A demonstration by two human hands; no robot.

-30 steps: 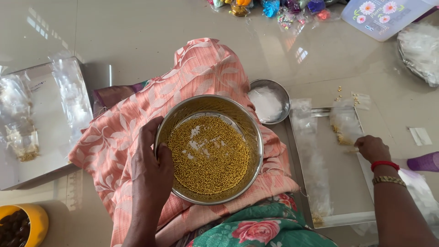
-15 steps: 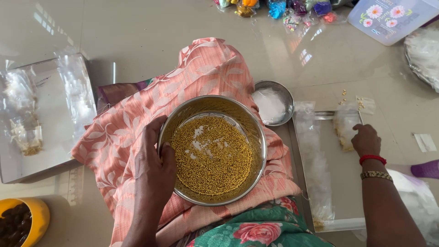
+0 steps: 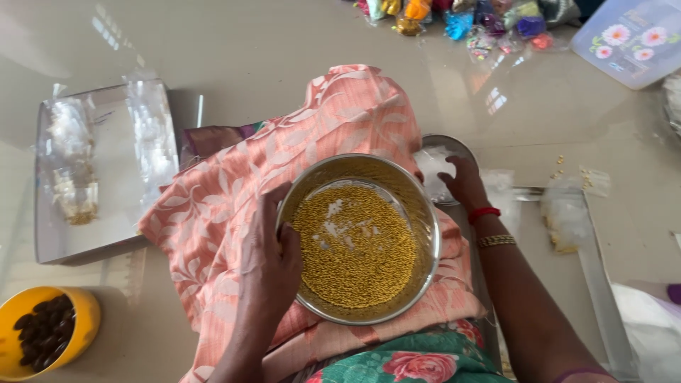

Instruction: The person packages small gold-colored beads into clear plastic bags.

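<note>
1. A steel bowl (image 3: 358, 237) sits on peach floral cloth (image 3: 234, 198) draped over the person's lap. It holds a shallow layer of tiny golden beads (image 3: 355, 245) with a few whitish flecks among them.
2. The left hand (image 3: 269, 255) grips the bowl's near-left rim, fingers curled closed over the edge, thumb inside.
3. The right hand (image 3: 464, 183) reaches into a smaller steel dish (image 3: 443, 152) just beyond the bowl. Its fingers are bent loosely over white material there; whether they have pinched any I cannot tell.
4. The bowl looks rigid, smooth and probably slippery; the rim is the sound place to hold. The beads are loose and would likely roll and spill if it tilts on the soft cloth.
5. A yellow cup (image 3: 42, 333) of dark pieces stands on the floor at lower left, and a tray (image 3: 106, 234) with clear packets lies beside the cloth.
</note>
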